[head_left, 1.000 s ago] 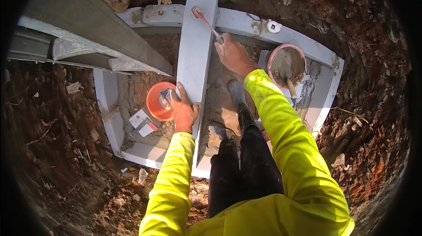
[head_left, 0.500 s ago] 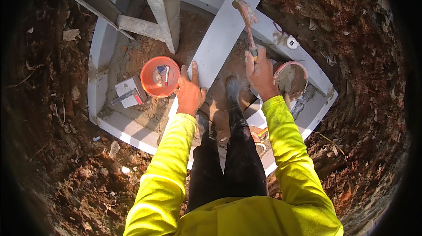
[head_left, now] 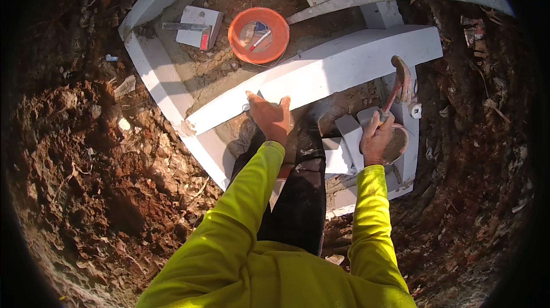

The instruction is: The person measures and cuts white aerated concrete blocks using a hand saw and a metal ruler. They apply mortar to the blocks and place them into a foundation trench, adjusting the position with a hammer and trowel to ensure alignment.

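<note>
White beam (head_left: 344,71); slantwise; reddish hammer (head_left: 393,96); head near beam's right end

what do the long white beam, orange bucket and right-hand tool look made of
Beam: probably lightweight concrete, matte, with smooth chalky faces. Bucket: likely plastic, evenly orange, with a thin smooth rim. Tool: perhaps metal, dull and reddish-brown like rust; grip mostly hidden.

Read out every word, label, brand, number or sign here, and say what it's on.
Nothing can be read here.
Pen in the orange bucket: too small to tell.
Red-ended flat tool: too small to tell.
White round fitting: too small to tell.
Hammer-like tool in the right hand, and long white beam: no writing visible.
</note>
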Tool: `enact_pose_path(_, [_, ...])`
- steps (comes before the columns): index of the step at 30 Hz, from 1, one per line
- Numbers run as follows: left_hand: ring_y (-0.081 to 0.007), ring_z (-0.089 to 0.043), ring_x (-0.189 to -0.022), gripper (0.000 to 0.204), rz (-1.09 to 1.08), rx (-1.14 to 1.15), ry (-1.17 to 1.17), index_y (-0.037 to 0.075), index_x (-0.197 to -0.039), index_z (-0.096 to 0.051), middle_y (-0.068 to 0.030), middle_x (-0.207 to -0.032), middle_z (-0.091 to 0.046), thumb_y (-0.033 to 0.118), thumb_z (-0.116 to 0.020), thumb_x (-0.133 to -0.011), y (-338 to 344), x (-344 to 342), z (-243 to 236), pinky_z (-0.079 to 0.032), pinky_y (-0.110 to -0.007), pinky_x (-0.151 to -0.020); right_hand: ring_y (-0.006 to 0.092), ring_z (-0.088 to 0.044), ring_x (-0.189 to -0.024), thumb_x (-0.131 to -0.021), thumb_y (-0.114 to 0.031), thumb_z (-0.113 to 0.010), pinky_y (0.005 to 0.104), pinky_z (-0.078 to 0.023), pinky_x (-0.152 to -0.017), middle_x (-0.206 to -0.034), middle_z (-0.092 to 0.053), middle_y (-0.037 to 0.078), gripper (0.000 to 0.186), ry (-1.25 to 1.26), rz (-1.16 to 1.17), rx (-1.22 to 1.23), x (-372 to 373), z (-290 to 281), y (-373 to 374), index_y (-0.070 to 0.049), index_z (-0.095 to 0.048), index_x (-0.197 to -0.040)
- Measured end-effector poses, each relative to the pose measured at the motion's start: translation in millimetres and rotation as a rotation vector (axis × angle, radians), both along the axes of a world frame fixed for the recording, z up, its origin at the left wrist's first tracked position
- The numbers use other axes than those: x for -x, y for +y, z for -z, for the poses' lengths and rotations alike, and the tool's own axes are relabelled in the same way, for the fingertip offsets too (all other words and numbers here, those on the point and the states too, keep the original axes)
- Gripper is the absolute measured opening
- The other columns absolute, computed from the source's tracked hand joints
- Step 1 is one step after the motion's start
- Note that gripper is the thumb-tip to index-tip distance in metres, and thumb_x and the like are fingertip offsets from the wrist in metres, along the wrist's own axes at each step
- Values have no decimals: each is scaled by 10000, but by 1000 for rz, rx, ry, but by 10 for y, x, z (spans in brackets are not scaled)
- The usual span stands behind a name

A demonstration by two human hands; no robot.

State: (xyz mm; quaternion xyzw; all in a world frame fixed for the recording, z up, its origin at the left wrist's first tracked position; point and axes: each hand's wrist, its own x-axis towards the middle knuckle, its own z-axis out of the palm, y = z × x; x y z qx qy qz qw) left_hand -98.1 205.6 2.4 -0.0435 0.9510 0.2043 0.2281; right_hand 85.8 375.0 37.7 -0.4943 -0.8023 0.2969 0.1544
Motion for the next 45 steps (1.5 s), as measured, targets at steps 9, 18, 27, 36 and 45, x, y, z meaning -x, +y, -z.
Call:
enact_pose_path(9, [-438, -636, -1022, 511, -304, -135, -302, -82, -1065, -590, -288, -1077, -655, 247, -806, -739, -49, 131, -116, -499, -458, -892, 320, -595, -680, -1014, -260, -521, 409, -468, -654, -752, -583, 172, 284, -194, 37, 331, 77, -68, -337, 18, -469, -985])
enact_pose_path(18, [-439, -635, -1028, 518, -389, -98, -383, -64, -1087, -569, -287, -1073, -653, 260, -803, -757, -36, 158, -83, -504, -474, -899, 252, -570, -661, -1006, -267, -533, 379, -453, -638, -734, -577, 153, 285, -226, 3, 382, -75, 96, -379, 10, -489, -955])
enact_pose_path(27, [-433, -647, -1002, 512, -369, -110, -381, -72, -1064, -576, -287, -1049, -661, 262, -807, -753, -54, 89, 9, -512, -471, -887, 244, -551, -618, -1008, -276, -528, 364, -451, -619, -699, -567, 140, 268, -345, -58, 385, -93, 44, -409, -13, -488, -971])
enact_pose_path(36, [-410, -628, -1063, 572, -386, -93, -503, -17, -1157, -554, -253, -1131, -642, 346, -776, -775, -85, 237, -161, -501, -483, -903, 116, -431, -600, -1025, -222, -527, 310, -397, -556, -673, -468, 22, 234, -180, -130, 559, 105, 6, -569, -10, -474, -940])
enact_pose_path(45, [-442, -615, -1059, 560, -365, -102, -470, -47, -1131, -544, -287, -1082, -642, 308, -779, -768, -113, 231, -153, -489, -491, -931, 116, -444, -671, -1005, -201, -565, 295, -417, -624, -706, -479, 29, 193, -188, -156, 663, 11, 121, -567, -36, -504, -929])
